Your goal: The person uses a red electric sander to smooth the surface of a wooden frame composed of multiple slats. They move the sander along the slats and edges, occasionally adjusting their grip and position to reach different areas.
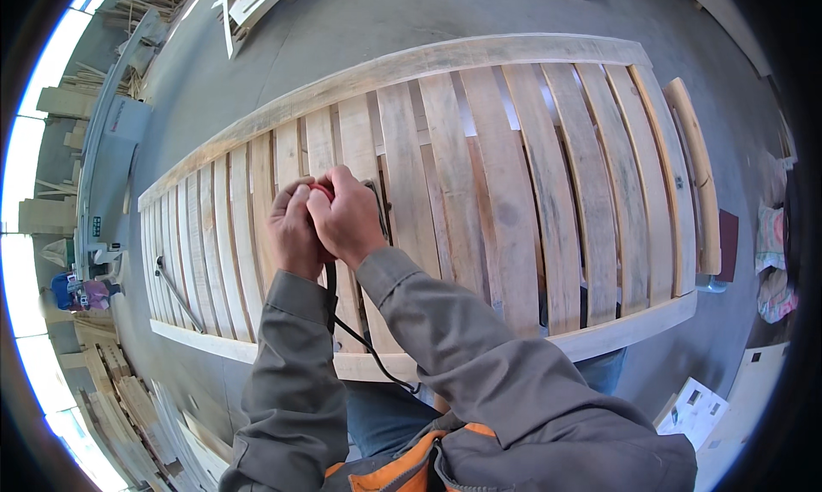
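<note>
Both my hands close together over the slats of a long wooden frame (505, 175). My left hand (294, 231) and my right hand (349, 222) are wrapped round a red corded tool (323, 189), mostly covered by my fingers, so its exact kind cannot be made out. A black cord (364, 336) runs from beneath my hands down across the near rail. Just right of my right hand, a dark flat edge (377, 208) shows against the slats; whether it belongs to the tool is unclear. Toward the left end lies a hammer-like tool (178, 295) with a long handle.
Gaps separate the slats, and rails border the frame's far and near sides. Past the right end stands a rounded wooden piece (695, 175). A long machine (110, 149) is at the left. Stacked boards (128, 389) lie lower left, with scrap wood (257, 2) at the back.
</note>
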Demonstrator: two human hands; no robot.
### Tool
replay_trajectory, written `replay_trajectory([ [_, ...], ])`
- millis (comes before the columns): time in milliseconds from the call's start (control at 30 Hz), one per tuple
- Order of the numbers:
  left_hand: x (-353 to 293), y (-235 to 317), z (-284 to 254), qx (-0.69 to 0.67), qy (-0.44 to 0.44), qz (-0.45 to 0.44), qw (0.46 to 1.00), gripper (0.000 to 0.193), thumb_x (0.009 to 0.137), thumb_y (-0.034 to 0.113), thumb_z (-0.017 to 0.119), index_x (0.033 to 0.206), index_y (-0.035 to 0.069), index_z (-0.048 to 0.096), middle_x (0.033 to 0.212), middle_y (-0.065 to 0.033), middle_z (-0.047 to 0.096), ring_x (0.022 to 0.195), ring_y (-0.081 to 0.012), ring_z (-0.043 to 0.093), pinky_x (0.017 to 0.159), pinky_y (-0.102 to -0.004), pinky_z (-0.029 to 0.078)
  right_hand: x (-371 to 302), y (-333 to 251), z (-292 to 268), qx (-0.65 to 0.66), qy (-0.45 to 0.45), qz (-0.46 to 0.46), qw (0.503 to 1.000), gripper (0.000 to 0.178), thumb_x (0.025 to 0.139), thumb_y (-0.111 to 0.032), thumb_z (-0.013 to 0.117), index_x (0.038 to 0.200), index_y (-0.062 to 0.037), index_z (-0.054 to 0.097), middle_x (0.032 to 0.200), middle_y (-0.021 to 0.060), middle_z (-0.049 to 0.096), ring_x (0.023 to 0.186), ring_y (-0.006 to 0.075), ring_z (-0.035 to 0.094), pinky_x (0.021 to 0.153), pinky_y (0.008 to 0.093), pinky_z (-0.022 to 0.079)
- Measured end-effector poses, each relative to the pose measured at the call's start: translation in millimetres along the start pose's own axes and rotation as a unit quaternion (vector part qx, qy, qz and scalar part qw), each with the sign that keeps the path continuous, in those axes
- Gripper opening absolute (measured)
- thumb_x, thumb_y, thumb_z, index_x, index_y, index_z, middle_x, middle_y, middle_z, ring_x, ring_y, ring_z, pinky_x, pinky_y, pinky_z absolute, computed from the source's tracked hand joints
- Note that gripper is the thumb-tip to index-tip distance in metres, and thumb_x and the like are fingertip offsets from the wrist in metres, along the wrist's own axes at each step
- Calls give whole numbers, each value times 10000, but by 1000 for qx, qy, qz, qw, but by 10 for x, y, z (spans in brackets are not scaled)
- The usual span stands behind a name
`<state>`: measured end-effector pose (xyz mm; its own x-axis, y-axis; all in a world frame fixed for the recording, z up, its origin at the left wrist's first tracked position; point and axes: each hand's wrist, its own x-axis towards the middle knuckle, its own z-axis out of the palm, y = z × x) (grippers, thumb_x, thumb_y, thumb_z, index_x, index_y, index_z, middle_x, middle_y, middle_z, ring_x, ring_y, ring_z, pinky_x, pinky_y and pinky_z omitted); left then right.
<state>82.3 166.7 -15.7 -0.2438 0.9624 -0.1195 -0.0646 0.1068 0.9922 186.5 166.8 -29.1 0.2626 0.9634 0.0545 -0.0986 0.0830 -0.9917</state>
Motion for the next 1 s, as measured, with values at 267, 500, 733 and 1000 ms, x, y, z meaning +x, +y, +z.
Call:
replay_trajectory([
  [267,117,12,57,-23,-38,-9,999,230,1073,177,632,1185,2,729,1080,-103,760,950,-173,717,858,-298,589,92,43,-31,-9,17,-7,1000,233,941,-209,654,1007,14,659,903,256,737,874,448,728,792,511,578],
  [500,674,41,221,-20,-40,16,999,244,1061,167,640,1194,-17,728,1086,-98,756,952,-171,714,851,-293,586,639,101,103,-3,27,-19,999,250,933,-214,651,1002,27,648,908,286,731,871,479,721,789,521,582],
  [733,1212,200,445,38,-34,33,998,272,1056,176,637,1223,-10,743,1160,-104,761,1028,-192,725,905,-313,580,1246,102,199,-24,30,-31,999,254,939,-195,621,1010,46,654,927,307,734,918,498,725,835,529,584],
  [1000,1562,309,911,34,-57,36,997,257,1045,184,634,1187,-13,717,904,-99,719,660,-160,675,489,-289,538,1765,41,12,-18,27,0,999,265,946,-182,618,1045,61,658,962,320,738,960,486,733,899,510,581],
])
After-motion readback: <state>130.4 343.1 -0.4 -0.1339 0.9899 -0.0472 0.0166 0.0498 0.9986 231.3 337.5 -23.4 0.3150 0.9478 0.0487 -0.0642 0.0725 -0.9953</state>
